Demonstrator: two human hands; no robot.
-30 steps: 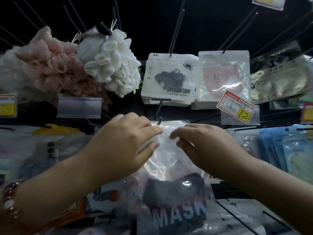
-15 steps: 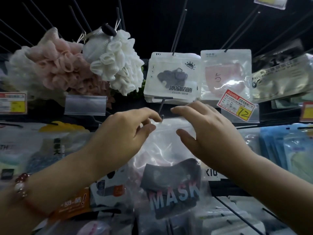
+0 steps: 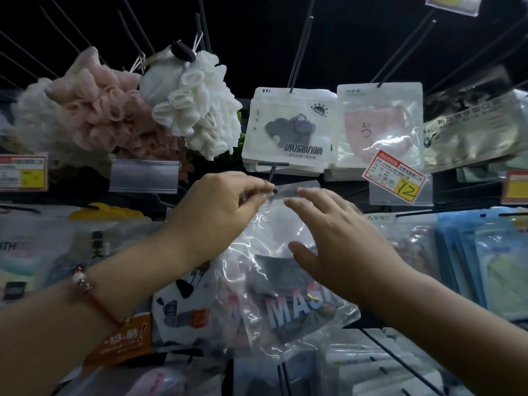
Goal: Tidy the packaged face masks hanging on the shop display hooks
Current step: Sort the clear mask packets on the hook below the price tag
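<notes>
At the centre of the display, the clear mask packet [image 3: 285, 270] is hanging at the tip of a black hook [image 3: 273, 184], below the row of white mask packs [image 3: 288, 130]. The left hand [image 3: 217, 215] is pinching the packet's top edge beside the hook tip. The right hand [image 3: 340, 244] is hovering just in front of the film, fingers straight, gripping nothing. The packet is judged light, limp, slippery and easily crumpled; the reinforced top strip near the hang hole is the soundest hold. Its long axis is running vertically, header upward, printed face toward the camera, bottom swinging slightly right.
</notes>
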